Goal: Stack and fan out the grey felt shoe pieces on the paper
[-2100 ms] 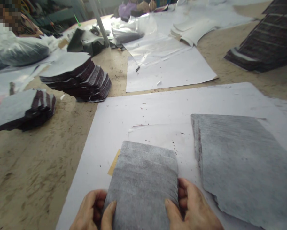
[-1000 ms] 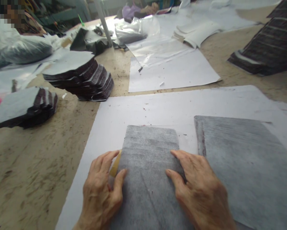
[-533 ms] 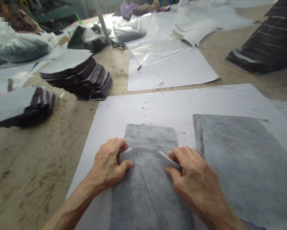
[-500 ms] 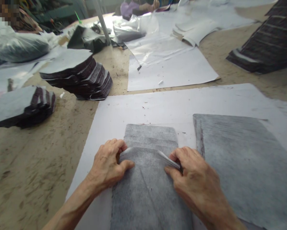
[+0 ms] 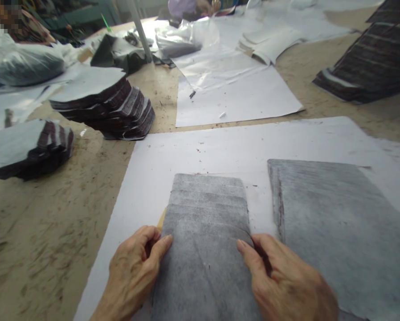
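A grey, felt-like sheet [image 5: 200, 258] lies in front of me on top of similar pieces, whose far ends show as stepped strips [image 5: 208, 189]. My left hand [image 5: 136, 263] grips its left edge, thumb on top and fingers curled at the side. On the opposite edge, my right hand [image 5: 283, 272] pinches the sheet between thumb and fingers. A small yellowish patch [image 5: 161, 218] shows beside my left fingertips; what it is I cannot tell. To the right rests a wider stack of grey sheets [image 5: 340, 214].
White paper [image 5: 120, 249] lies under the work on a stained tabletop [image 5: 36, 249]. Stacks of dark-edged pieces stand at left [image 5: 103, 102] and far right [image 5: 370, 62]. Behind are a metal pole [image 5: 140, 26], plastic bags [image 5: 29, 64] and another person's hand [image 5: 205, 6].
Both hands have moved nearer to me along the sheet's edges. The far edge of the top sheet, lifted and bent before, now lies flatter over the stepped strips.
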The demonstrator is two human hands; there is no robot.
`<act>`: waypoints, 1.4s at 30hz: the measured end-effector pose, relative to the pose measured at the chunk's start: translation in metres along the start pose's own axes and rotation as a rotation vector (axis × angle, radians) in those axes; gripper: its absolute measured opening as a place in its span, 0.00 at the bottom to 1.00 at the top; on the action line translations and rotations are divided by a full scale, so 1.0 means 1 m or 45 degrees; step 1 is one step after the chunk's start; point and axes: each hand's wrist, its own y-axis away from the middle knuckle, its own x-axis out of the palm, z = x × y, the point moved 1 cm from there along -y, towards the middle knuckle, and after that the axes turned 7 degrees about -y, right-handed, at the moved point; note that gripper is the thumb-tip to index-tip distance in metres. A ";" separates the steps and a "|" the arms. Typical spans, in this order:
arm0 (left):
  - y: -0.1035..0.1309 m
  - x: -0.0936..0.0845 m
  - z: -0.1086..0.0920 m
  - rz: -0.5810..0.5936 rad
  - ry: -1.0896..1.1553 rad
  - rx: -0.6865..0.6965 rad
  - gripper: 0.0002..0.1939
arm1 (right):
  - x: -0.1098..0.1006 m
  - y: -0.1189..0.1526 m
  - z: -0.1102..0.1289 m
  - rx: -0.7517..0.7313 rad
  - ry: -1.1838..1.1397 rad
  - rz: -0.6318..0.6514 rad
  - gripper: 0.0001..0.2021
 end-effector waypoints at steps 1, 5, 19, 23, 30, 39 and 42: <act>-0.001 0.000 -0.001 0.011 0.001 -0.013 0.21 | 0.001 0.002 -0.001 0.006 -0.022 -0.004 0.17; -0.005 -0.003 -0.006 0.057 0.017 -0.024 0.20 | 0.007 0.004 -0.007 0.071 -0.140 0.011 0.17; -0.008 -0.008 -0.002 0.190 0.021 0.060 0.17 | 0.004 0.001 -0.010 -0.021 -0.240 0.065 0.19; -0.008 -0.008 -0.004 0.201 -0.024 0.081 0.17 | 0.005 0.002 -0.007 -0.014 -0.215 0.051 0.18; -0.005 -0.006 -0.007 0.149 -0.153 0.090 0.17 | 0.008 0.005 -0.006 0.038 -0.208 0.022 0.17; -0.004 -0.003 -0.001 0.081 -0.179 0.082 0.19 | 0.007 0.004 0.000 0.046 -0.214 0.040 0.14; -0.004 -0.003 0.000 0.062 -0.154 0.106 0.19 | 0.006 0.003 0.002 0.068 -0.223 0.004 0.13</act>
